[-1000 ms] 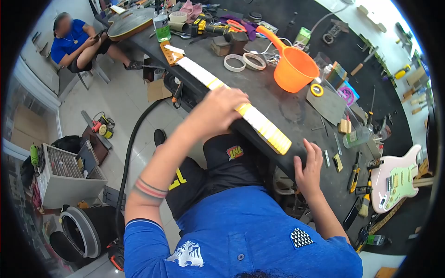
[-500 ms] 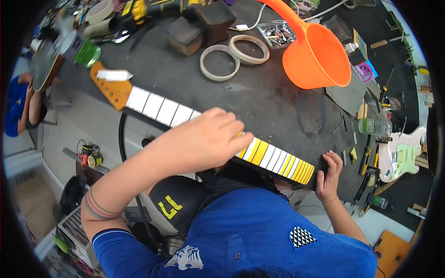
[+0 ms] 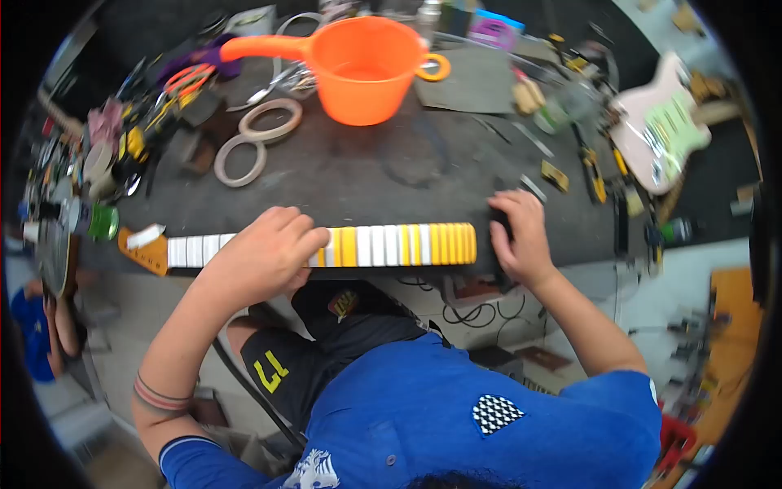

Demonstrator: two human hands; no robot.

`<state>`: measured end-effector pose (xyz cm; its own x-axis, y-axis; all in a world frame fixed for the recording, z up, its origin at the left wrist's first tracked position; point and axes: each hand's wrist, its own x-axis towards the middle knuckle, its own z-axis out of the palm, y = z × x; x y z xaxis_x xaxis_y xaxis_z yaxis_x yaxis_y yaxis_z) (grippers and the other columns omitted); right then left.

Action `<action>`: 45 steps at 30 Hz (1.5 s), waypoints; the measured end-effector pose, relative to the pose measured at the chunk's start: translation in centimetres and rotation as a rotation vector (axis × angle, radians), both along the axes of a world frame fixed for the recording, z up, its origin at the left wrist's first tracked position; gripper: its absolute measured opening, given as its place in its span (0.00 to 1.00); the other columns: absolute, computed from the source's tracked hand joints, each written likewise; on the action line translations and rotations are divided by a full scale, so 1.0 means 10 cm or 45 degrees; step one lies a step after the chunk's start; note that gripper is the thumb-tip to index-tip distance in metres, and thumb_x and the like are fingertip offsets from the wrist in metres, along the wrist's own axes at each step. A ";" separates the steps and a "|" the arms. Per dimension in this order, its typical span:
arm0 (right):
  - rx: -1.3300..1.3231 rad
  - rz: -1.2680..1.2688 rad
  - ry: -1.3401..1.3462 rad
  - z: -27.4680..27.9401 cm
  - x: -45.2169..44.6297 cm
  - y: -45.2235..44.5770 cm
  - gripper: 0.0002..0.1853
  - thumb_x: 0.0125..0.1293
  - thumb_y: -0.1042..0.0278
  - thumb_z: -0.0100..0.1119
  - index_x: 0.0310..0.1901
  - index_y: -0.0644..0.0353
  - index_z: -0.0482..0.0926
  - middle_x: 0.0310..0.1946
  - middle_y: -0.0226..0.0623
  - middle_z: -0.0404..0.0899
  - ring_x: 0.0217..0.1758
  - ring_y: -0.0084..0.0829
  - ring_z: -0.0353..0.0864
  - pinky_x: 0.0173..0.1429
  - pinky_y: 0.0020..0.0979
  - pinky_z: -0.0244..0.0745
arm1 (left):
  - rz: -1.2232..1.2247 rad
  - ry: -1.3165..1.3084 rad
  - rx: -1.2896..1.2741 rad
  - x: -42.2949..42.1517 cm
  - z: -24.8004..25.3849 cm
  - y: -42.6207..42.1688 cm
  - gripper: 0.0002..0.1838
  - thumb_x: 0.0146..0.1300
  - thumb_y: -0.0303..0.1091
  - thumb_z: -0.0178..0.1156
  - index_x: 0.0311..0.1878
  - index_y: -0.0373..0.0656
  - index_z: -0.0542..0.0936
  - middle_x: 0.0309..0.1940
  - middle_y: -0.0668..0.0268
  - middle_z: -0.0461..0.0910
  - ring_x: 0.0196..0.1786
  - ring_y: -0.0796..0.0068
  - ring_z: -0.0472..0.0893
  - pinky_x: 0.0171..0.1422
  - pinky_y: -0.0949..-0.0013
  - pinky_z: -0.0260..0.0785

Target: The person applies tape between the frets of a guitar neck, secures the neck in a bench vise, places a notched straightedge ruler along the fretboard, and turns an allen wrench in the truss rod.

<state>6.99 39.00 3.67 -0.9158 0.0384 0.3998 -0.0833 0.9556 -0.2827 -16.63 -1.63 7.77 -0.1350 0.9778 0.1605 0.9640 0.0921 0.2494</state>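
Note:
A guitar neck lies along the front edge of the dark workbench, its fretboard covered with white and yellow strips between the frets. The orange-brown headstock points left and carries a white piece. My left hand is closed around the middle of the neck, covering some strips. Right of the neck's end, apart from it, my right hand rests at the bench edge, thumb and fingers apart. A dark shape beside its thumb is too unclear to name.
An orange dipper stands behind the neck, with tape rolls to its left. Pliers and a pink guitar body are at the right. A green-bottomed bottle is near the headstock. Another person is at the far left.
The view has turned and shifted, so the neck now looks level instead of slanted. My left hand stays on the neck; my right hand is still at the bench edge beyond its end.

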 end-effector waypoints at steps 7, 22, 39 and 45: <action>0.050 -0.141 0.201 -0.02 0.04 -0.17 0.20 0.75 0.70 0.70 0.65 0.58 0.83 0.63 0.46 0.84 0.73 0.55 0.81 0.86 0.56 0.67 | 0.002 -0.076 -0.001 0.01 0.01 0.10 0.27 0.55 0.23 0.78 0.57 0.41 0.79 0.51 0.54 0.86 0.60 0.45 0.86 0.68 0.49 0.82; -0.031 -0.682 0.537 -0.24 0.08 -0.18 0.16 0.72 0.65 0.72 0.59 0.55 0.84 0.54 0.40 0.85 0.66 0.47 0.85 0.78 0.52 0.72 | 0.091 -0.079 -0.143 0.01 0.19 0.33 0.30 0.59 0.28 0.74 0.66 0.43 0.76 0.48 0.45 0.90 0.58 0.38 0.89 0.67 0.45 0.78; -0.460 -0.986 0.352 -1.96 1.68 -0.80 0.17 0.65 0.75 0.69 0.56 0.56 0.88 0.58 0.50 0.85 0.66 0.60 0.83 0.73 0.57 0.79 | 0.385 -0.087 -0.388 0.26 0.39 0.47 0.39 0.59 0.28 0.85 0.71 0.44 0.74 0.62 0.43 0.92 0.71 0.37 0.89 0.77 0.43 0.79; 0.017 -1.293 -0.658 -2.98 1.93 0.60 0.39 0.76 0.46 0.76 0.81 0.58 0.79 0.81 0.49 0.76 0.85 0.56 0.74 0.86 0.60 0.73 | 0.501 -0.058 -0.428 0.40 0.45 0.54 0.41 0.59 0.28 0.85 0.74 0.46 0.76 0.65 0.49 0.92 0.74 0.43 0.87 0.83 0.45 0.70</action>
